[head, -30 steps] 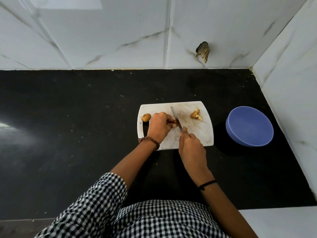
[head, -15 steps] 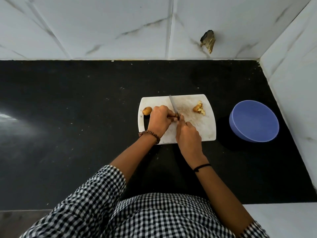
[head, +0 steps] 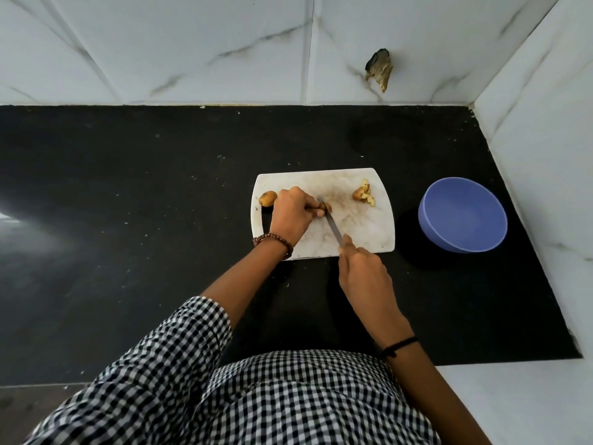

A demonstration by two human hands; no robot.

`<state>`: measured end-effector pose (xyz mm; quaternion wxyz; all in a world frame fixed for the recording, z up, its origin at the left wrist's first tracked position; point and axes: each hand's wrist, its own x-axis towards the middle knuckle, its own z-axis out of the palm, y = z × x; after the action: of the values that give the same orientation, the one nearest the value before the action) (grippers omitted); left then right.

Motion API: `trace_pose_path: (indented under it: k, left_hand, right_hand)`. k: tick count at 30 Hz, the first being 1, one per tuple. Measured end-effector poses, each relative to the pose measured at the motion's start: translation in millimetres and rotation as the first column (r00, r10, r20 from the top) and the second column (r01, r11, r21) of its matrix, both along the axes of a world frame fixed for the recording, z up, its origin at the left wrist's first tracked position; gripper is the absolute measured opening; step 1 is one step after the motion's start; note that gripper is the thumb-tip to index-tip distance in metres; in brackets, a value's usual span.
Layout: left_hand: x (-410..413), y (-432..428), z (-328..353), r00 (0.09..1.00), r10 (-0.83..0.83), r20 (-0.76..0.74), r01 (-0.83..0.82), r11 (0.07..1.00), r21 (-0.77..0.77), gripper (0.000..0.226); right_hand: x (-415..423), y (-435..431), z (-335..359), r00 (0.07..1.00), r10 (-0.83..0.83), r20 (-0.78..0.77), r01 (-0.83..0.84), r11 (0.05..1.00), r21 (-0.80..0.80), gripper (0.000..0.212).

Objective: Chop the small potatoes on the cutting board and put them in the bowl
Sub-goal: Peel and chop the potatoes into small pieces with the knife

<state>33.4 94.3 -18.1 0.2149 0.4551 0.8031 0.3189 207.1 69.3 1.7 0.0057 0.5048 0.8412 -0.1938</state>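
Note:
A white cutting board [head: 362, 229] lies on the black counter. My left hand [head: 293, 213] pins a small brown potato [head: 324, 207] to the board, fingers curled over it so most of it is hidden. My right hand [head: 362, 268] grips a knife [head: 332, 224] at the board's near edge, the blade tip resting against that potato. A whole potato [head: 268, 198] sits at the board's left end, behind my left hand. A pile of chopped potato pieces [head: 363, 196] lies at the far right corner. The blue bowl [head: 462, 215] stands to the right of the board, with nothing visible inside.
The black counter [head: 128, 220] stretches left of the board. White marble walls close the back and the right side, right behind the bowl. A brownish broken patch [head: 380, 69] marks the back wall. My checked shirt fills the bottom of the view.
My right hand has drawn back toward me along the board, pulling the knife so its tip now sits at the held potato. My left hand stays on the potato.

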Motion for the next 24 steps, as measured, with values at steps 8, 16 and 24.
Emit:
trace_pose_path:
  k: [8,16,24]
  left_hand:
    - [0,0,-1,0.996,-0.017,0.088,0.014,0.999,0.038,0.014]
    - [-2,0,-2,0.995,-0.042,0.089,0.037,0.998,0.06,0.012]
    - [-4,3,-2,0.994,-0.111,0.022,0.111,0.994,-0.011,0.027]
  right_hand:
    - [14,6,41,0.993,0.028,0.112,-0.02,0.998,-0.067,0.037]
    - [27,24,61,0.998,0.032,0.057,-0.025,0.992,-0.122,0.029]
    - [35,38,61,0.974,-0.121,-0.191,0.074,0.97,-0.233,0.03]
